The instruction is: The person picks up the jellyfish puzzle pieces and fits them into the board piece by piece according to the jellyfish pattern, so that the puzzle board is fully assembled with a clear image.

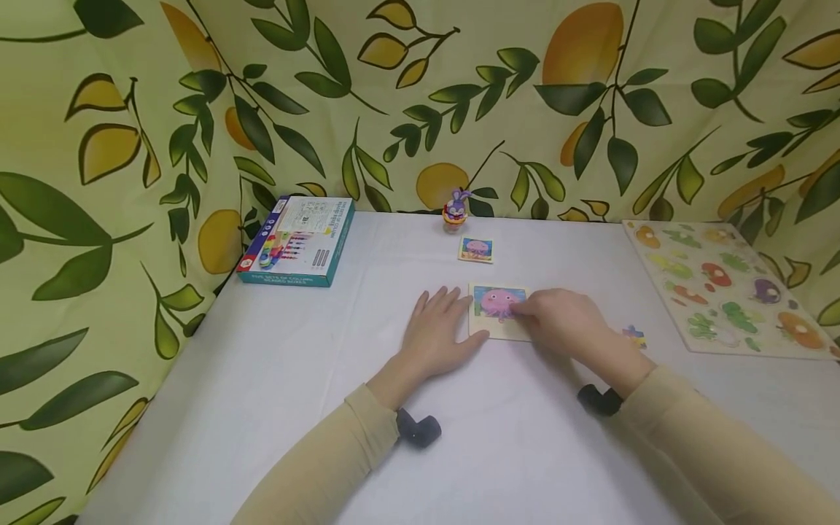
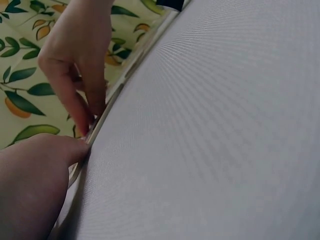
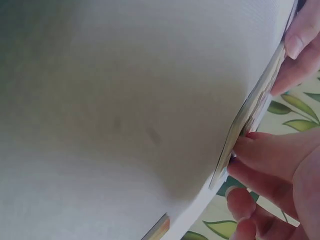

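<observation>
A small wooden jigsaw board (image 1: pixel 482 329) with a pink octopus picture (image 1: pixel 494 300) lies on the white table. My left hand (image 1: pixel 436 332) rests beside it with fingers spread, its thumb and index finger at the left edge. Over the right side of the picture, my right hand (image 1: pixel 566 317) brings thumb and index finger together, pinching a puzzle piece mostly hidden by the fingertips. The right wrist view shows my right thumb (image 3: pixel 267 152) low against the board (image 3: pixel 242 117). Another loose puzzle piece (image 1: pixel 634 336) lies beyond my right wrist.
A small octopus picture card (image 1: pixel 477 249) lies behind the board, near a purple rabbit figure (image 1: pixel 456 210). At the back left is a flat boxed toy (image 1: pixel 295 240). A vegetable puzzle board (image 1: pixel 728 288) lies on the right. Patterned cloth (image 1: pixel 394 109) hangs behind the table.
</observation>
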Motion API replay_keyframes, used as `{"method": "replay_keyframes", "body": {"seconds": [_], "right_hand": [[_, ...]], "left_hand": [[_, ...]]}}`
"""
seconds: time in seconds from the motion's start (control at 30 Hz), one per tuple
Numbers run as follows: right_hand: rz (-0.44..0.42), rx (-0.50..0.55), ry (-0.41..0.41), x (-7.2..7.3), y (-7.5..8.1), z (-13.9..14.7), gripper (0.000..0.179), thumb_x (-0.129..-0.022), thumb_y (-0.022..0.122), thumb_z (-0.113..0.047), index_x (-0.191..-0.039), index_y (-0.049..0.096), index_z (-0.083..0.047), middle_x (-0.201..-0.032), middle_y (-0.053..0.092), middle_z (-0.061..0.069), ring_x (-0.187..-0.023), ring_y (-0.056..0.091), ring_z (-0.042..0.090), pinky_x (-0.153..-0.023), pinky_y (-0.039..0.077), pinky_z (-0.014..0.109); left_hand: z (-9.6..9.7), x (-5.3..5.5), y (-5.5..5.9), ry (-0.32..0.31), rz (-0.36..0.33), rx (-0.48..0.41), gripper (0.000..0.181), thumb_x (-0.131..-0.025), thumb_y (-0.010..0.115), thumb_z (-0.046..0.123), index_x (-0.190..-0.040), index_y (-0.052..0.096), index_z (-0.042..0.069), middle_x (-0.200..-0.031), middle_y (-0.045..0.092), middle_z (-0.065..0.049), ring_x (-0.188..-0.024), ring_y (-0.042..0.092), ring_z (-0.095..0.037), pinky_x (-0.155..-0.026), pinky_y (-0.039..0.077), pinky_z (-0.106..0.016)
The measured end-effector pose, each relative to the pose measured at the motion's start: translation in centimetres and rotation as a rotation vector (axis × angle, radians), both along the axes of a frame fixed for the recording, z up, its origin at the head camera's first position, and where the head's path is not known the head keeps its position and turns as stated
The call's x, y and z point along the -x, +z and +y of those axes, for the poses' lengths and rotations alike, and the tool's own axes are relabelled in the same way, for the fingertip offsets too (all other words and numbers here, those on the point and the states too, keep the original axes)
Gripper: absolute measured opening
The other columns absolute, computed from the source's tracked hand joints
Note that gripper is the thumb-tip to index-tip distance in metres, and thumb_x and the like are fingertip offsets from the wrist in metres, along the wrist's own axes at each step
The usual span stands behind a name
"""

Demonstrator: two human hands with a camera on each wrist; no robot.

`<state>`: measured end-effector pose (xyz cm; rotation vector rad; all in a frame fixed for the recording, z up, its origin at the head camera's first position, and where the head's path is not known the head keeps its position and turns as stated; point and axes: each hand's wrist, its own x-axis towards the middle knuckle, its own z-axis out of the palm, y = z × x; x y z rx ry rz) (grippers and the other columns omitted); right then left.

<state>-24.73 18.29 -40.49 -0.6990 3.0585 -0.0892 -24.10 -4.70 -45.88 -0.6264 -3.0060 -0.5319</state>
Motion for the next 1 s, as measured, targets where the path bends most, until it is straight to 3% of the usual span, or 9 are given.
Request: {"method": "replay_keyframes", "body": {"seconds": [0.13, 0.3, 0.57, 0.67, 0.77, 1.0], "right_hand": [[0.000, -0.027, 0.009, -0.1, 0.1, -0.5, 0.029, -0.094, 0.075, -0.012, -0.123, 0.077, -0.011, -0.086, 0.070, 0.004, -0.070, 0.059, 0.021, -0.063, 0.056, 0.036], [-0.053, -0.046, 0.010, 0.4, 0.7, -0.9, 0.030, -0.093, 0.075, -0.010, -0.122, 0.077, -0.010, -0.086, 0.069, 0.006, -0.066, 0.049, 0.020, -0.058, 0.049, 0.033], [-0.123, -0.034, -0.039, 0.7, 1.5, -1.3, 0.028, -0.093, 0.072, -0.012, -0.120, 0.078, -0.012, -0.105, 0.076, 0.014, -0.075, 0.060, 0.024, -0.070, 0.059, 0.044], [-0.136, 0.027, -0.080, 0.8, 1.1, -1.1, 0.024, -0.093, 0.074, -0.016, -0.116, 0.080, -0.013, -0.110, 0.076, 0.012, -0.090, 0.069, 0.029, -0.079, 0.060, 0.050], [-0.143, 0.092, -0.115, 1.0, 0.7, -0.7, 0.026, -0.092, 0.076, -0.019, -0.117, 0.079, -0.012, -0.111, 0.076, 0.010, -0.103, 0.069, 0.033, -0.086, 0.058, 0.054], [-0.140, 0.085, -0.043, 2.0, 0.7, 0.0, 0.030, -0.092, 0.079, -0.020, -0.120, 0.077, -0.009, -0.116, 0.073, 0.013, -0.109, 0.067, 0.035, -0.092, 0.055, 0.056]], "left_hand": [[0.0, 0.0, 0.1, -0.003, -0.001, -0.002, 0.073, -0.098, 0.049, 0.065, -0.154, 0.047, 0.018, -0.162, 0.039, -0.005, -0.154, 0.024, -0.025, -0.126, 0.004, -0.046], [-0.1, 0.1, 0.1, -0.002, -0.003, 0.002, 0.074, -0.098, 0.048, 0.065, -0.155, 0.047, 0.018, -0.163, 0.038, -0.005, -0.154, 0.024, -0.025, -0.126, 0.005, -0.047], [0.0, 0.0, 0.2, 0.003, -0.012, 0.006, 0.074, -0.098, 0.048, 0.066, -0.155, 0.047, 0.019, -0.163, 0.038, -0.005, -0.154, 0.023, -0.025, -0.126, 0.005, -0.048], [0.0, 0.0, 0.0, 0.002, -0.018, 0.008, 0.074, -0.098, 0.048, 0.066, -0.155, 0.047, 0.019, -0.163, 0.037, -0.005, -0.154, 0.023, -0.025, -0.126, 0.005, -0.048], [0.1, 0.0, -0.2, -0.001, -0.019, 0.005, 0.075, -0.098, 0.048, 0.067, -0.155, 0.046, 0.019, -0.164, 0.037, -0.004, -0.154, 0.022, -0.024, -0.126, 0.004, -0.047], [0.0, 0.1, -0.1, 0.009, -0.012, 0.003, 0.074, -0.097, 0.048, 0.067, -0.155, 0.046, 0.020, -0.164, 0.037, -0.004, -0.154, 0.022, -0.024, -0.126, 0.003, -0.047]]}}
